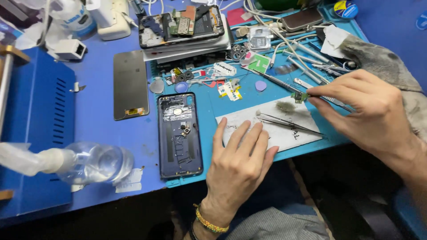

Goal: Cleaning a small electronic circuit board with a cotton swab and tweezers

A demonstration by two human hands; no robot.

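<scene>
On the blue desk, the right hand pinched a small green circuit board between fingertips, over a white rectangular pad. The left hand lay flat and open, empty, beside tweezers. Farther left sat an opened phone back and yellow-white sticker scraps.

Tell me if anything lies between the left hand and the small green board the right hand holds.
Yes: tweezers lie on the white pad, between the left hand and the small green board pinched by the right hand.
</scene>
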